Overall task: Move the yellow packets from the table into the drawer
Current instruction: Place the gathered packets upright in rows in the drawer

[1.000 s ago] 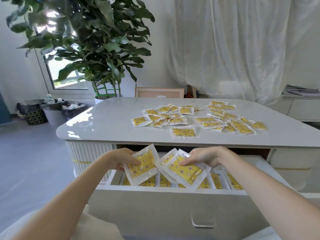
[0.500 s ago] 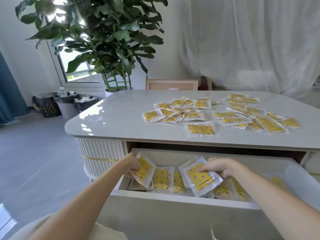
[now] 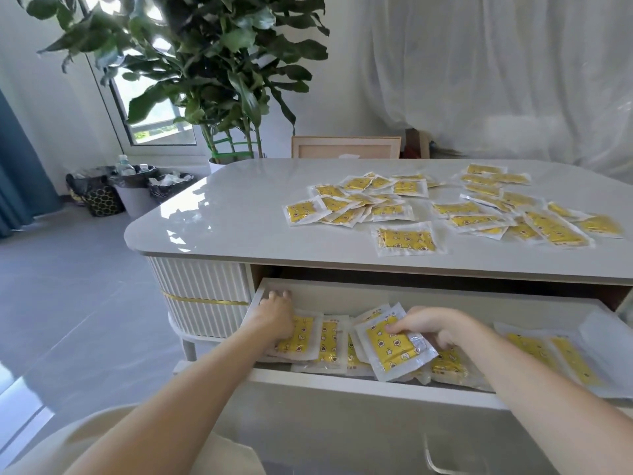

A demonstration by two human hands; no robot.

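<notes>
The yellow packets (image 3: 406,238) look light, limp and slick, best pinched by a clear sealed edge. Many lie on the surface (image 3: 222,214) at 12 to 2 o'clock, others in the drawer (image 3: 342,382). There the right hand (image 3: 435,329) pinches one yellow packet (image 3: 394,349), and the left hand (image 3: 274,313) lies flat on another at 9 o'clock.

Inside an open drawer (image 3: 342,382) of yellow packets (image 3: 329,341), left hand (image 3: 274,318) rests on one; right hand (image 3: 438,327) holds a tilted packet (image 3: 390,351)

Present: one bench (image 3: 239,214), one open drawer (image 3: 342,382), one left hand (image 3: 274,315), one right hand (image 3: 436,323), one potted plant (image 3: 212,63), three bins (image 3: 132,197). On the bench, yellow packets (image 3: 406,238) exceed twenty; overlap prevents an exact count.
</notes>
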